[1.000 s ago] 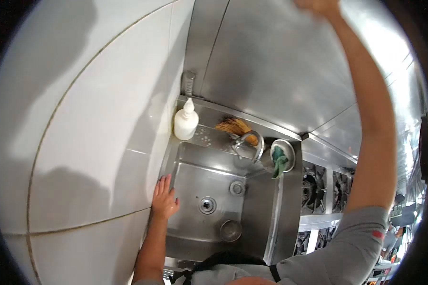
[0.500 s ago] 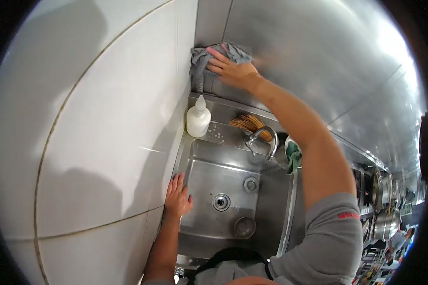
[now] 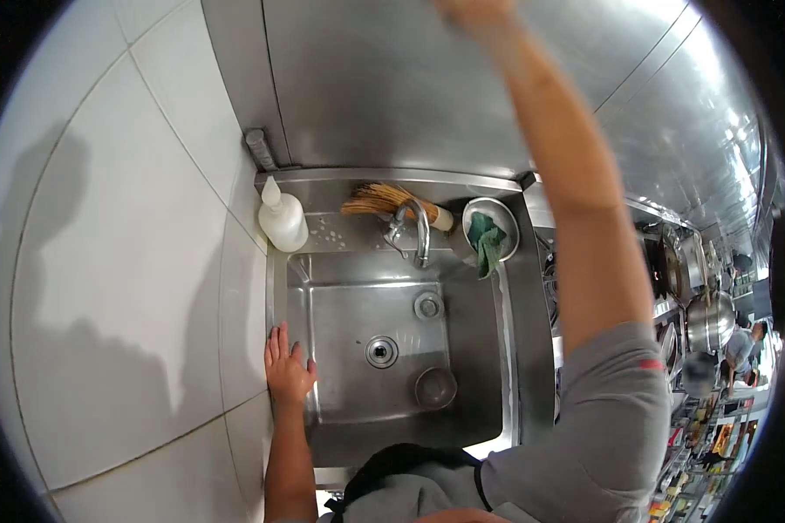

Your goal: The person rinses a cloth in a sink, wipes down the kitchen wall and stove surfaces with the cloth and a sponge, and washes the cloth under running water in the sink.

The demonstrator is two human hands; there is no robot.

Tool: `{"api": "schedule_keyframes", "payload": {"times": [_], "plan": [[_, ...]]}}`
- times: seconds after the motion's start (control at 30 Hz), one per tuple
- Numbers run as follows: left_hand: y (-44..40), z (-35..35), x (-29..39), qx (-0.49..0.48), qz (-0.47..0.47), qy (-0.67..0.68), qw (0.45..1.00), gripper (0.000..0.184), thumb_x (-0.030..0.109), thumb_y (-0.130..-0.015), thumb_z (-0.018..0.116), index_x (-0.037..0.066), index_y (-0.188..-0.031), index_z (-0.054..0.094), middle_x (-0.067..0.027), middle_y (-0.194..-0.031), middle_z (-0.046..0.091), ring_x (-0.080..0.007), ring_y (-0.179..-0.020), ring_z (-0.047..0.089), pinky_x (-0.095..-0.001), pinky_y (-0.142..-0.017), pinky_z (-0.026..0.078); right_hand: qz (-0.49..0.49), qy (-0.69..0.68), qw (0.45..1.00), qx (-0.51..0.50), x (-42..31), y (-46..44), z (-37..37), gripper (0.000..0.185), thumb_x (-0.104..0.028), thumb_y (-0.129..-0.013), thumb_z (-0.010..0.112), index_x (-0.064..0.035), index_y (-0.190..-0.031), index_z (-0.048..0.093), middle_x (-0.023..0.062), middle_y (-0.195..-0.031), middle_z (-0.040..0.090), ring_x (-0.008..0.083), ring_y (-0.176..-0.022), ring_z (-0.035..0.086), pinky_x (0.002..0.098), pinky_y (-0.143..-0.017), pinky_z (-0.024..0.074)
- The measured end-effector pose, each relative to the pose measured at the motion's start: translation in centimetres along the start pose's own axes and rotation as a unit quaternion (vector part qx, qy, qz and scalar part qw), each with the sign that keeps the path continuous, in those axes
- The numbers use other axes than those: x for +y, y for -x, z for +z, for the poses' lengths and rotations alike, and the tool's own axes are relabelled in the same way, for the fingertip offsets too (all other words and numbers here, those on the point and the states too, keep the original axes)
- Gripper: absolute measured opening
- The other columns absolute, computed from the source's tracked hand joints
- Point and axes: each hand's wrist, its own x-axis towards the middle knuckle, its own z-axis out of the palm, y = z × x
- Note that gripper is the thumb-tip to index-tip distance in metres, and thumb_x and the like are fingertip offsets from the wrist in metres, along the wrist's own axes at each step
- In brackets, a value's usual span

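Note:
My left hand (image 3: 289,370) lies with its fingers spread on the left rim of the steel sink (image 3: 366,305). My right hand (image 3: 478,10) is raised at the top edge of the view, in front of the steel wall panel (image 3: 366,87). It is blurred and partly cut off, and no cloth shows there. A white pump bottle (image 3: 283,221) stands at the sink's back left corner. Behind the curved faucet (image 3: 423,231) lies a straw brush (image 3: 379,200). To its right, a metal bowl (image 3: 503,213) holds a green cloth (image 3: 485,241).
Inside the sink are a drain (image 3: 381,351), a small round piece (image 3: 428,305) and a round bowl-like item (image 3: 435,388). White tiles (image 3: 131,288) rise at the left. Burners and pans (image 3: 711,321) are at the right; a person (image 3: 741,346) is far beyond.
My right hand has moved up and right from the corner, where it pressed a grey cloth to the wall half a second ago. My left hand stays on the rim. The view has shifted.

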Motion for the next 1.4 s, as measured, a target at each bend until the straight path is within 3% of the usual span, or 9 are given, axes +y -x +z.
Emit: {"api": "schedule_keyframes", "payload": {"times": [0.1, 0.17, 0.3, 0.67, 0.93, 1.03, 1.13, 1.23, 1.4], "plan": [[0.1, 0.7, -0.4, 0.036, 0.024, -0.006, 0.999, 0.034, 0.018, -0.069, 0.069, -0.002, -0.096, 0.069, -0.0142, -0.153, 0.032, -0.0317, -0.138, 0.033, -0.0436, -0.114, 0.026, -0.311, -0.097, 0.931, -0.166, -0.7, 15.9, 4.9, 0.068, -0.041, -0.090, 0.057, -0.0360, -0.149, 0.025, -0.0097, -0.156, 0.025, 0.0218, -0.149, 0.001, 0.0561, -0.116, 0.0193], [0.2, 0.7, -0.5, 0.027, 0.024, -0.007, 0.999, 0.034, 0.019, -0.068, 0.070, -0.001, -0.096, 0.070, -0.0147, -0.152, 0.033, -0.0321, -0.138, 0.033, -0.0436, -0.114, 0.026, -0.500, -0.046, 0.827, -0.253, 4.5, 23.6, 6.4, 0.045, -0.036, -0.089, 0.053, -0.0285, -0.133, 0.052, -0.0088, -0.141, 0.045, 0.0200, -0.146, 0.018, 0.0537, -0.115, 0.0217], [-0.3, 0.0, -0.2, 0.021, 0.010, 0.018, 1.000, 0.036, 0.020, -0.065, 0.070, 0.001, -0.096, 0.070, -0.0157, -0.151, 0.035, -0.0330, -0.137, 0.034, -0.0434, -0.113, 0.026, -0.387, -0.011, 0.763, -0.517, 15.6, 32.6, 7.4, 0.043, -0.025, -0.084, 0.050, -0.0268, -0.127, 0.058, -0.0090, -0.149, 0.037, 0.0116, -0.148, 0.004, 0.0486, -0.121, -0.0010], [-0.7, -0.2, 0.3, 0.020, 0.034, -0.015, 0.999, 0.034, 0.020, -0.064, 0.070, 0.002, -0.093, 0.068, -0.0170, -0.150, 0.035, -0.0346, -0.136, 0.035, -0.0448, -0.112, 0.027, -0.521, -0.052, 0.781, -0.341, -7.4, 25.6, 8.4, 0.059, -0.031, -0.089, 0.054, -0.0291, -0.146, 0.037, -0.0108, -0.161, 0.006, 0.0233, -0.148, 0.004, 0.0457, -0.122, 0.0073], [0.2, 0.1, 0.3, 0.028, 0.046, -0.012, 0.998, 0.032, 0.018, -0.067, 0.069, 0.001, -0.094, 0.068, -0.0181, -0.149, 0.035, -0.0351, -0.137, 0.033, -0.0464, -0.113, 0.026, -0.524, -0.069, 0.795, -0.298, 11.6, 29.5, 7.5, 0.053, -0.020, -0.081, 0.058, -0.0261, -0.134, 0.051, -0.0102, -0.156, 0.024, 0.0149, -0.148, 0.010, 0.0391, -0.120, 0.0178], [0.3, -0.2, 0.4, 0.025, 0.043, -0.018, 0.999, 0.031, 0.020, -0.069, 0.069, 0.002, -0.095, 0.069, -0.0168, -0.151, 0.033, -0.0344, -0.138, 0.031, -0.0454, -0.113, 0.025, -0.342, 0.005, 0.794, -0.503, 23.9, 31.3, 2.0, 0.036, -0.013, -0.085, 0.056, -0.0186, -0.119, 0.065, -0.0058, -0.145, 0.045, 0.0188, -0.146, 0.019, 0.0363, -0.111, 0.0337], [0.7, -0.2, 0.3, 0.020, 0.055, -0.024, 0.998, 0.031, 0.023, -0.070, 0.069, 0.004, -0.096, 0.070, -0.0159, -0.152, 0.031, -0.0330, -0.139, 0.028, -0.0444, -0.114, 0.023, -0.227, 0.142, 0.868, -0.418, 29.3, 29.3, -9.5, 0.044, -0.009, -0.085, 0.057, -0.0171, -0.128, 0.058, 0.0039, -0.138, 0.052, 0.0242, -0.138, 0.036, 0.0351, -0.104, 0.0424], [1.2, -0.2, 0.5, 0.014, 0.074, -0.028, 0.997, 0.033, 0.025, -0.071, 0.070, 0.005, -0.098, 0.071, -0.0156, -0.152, 0.031, -0.0319, -0.140, 0.025, -0.0436, -0.115, 0.022, 0.173, -0.139, 0.936, -0.273, 32.0, 29.4, -21.9, 0.043, -0.007, -0.092, 0.048, -0.0151, -0.135, 0.050, 0.0175, -0.126, 0.057, 0.0369, -0.111, 0.058, 0.0402, -0.096, 0.0459], [1.7, 0.8, 0.1, 0.013, 0.070, -0.068, 0.995, 0.038, 0.030, -0.071, 0.070, 0.008, -0.103, 0.072, -0.0164, -0.150, 0.032, -0.0323, -0.140, 0.027, -0.0432, -0.114, 0.022, 0.657, -0.396, 0.626, -0.141, 26.5, 33.4, -49.0, 0.034, -0.018, -0.093, 0.055, -0.0042, -0.124, 0.059, 0.0068, -0.108, 0.066, 0.0159, -0.098, 0.062, 0.0293, -0.090, 0.0475]]}}
